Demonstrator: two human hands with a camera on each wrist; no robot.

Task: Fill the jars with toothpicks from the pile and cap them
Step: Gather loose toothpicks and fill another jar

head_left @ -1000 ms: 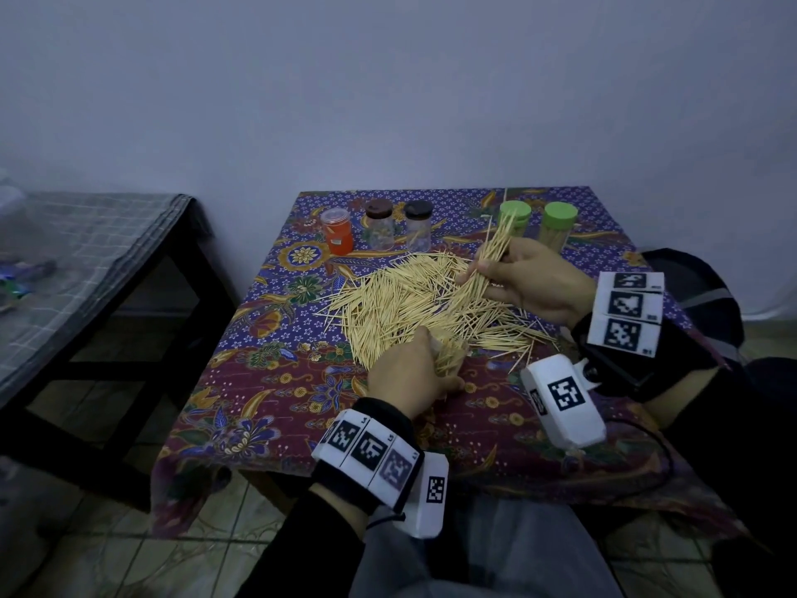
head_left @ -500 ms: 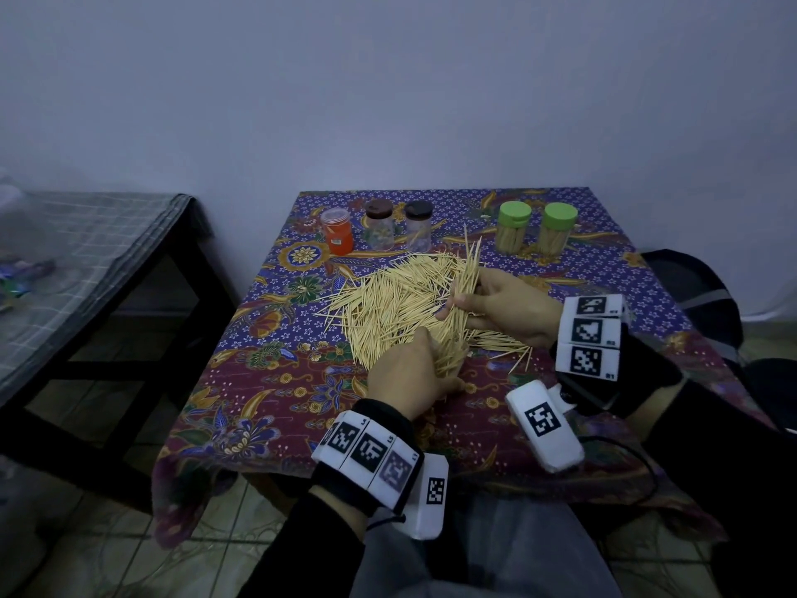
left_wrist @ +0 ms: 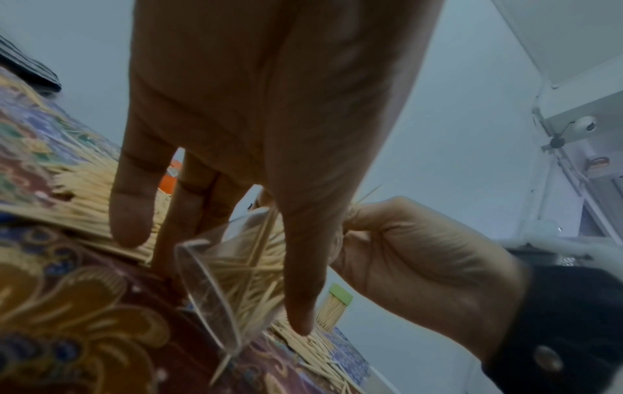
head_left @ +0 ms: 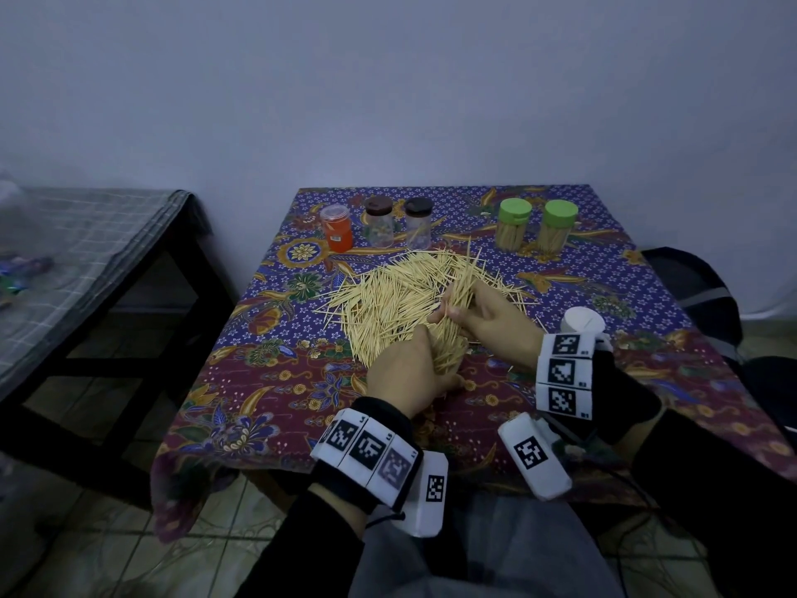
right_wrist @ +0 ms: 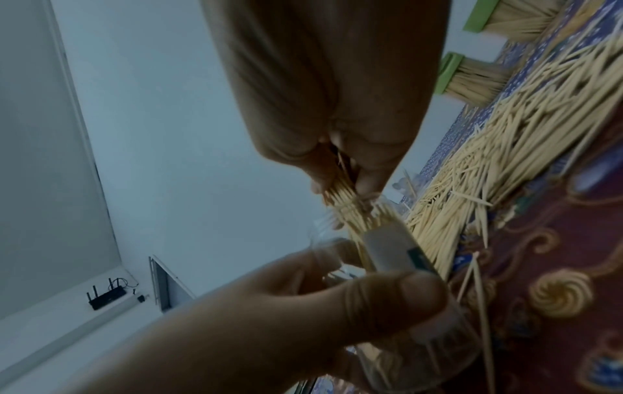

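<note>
Slanting toothpick bundle tips-down into jar

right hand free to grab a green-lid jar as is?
Probably not yet: the right hand pinches a bundle of toothpicks at the clear jar that the left hand grips. The green-lidded jars stand unobstructed beyond the pile.

right hand | lowered from near green-lidded jars | toothpick bundle now at clear jar mouth
</note>
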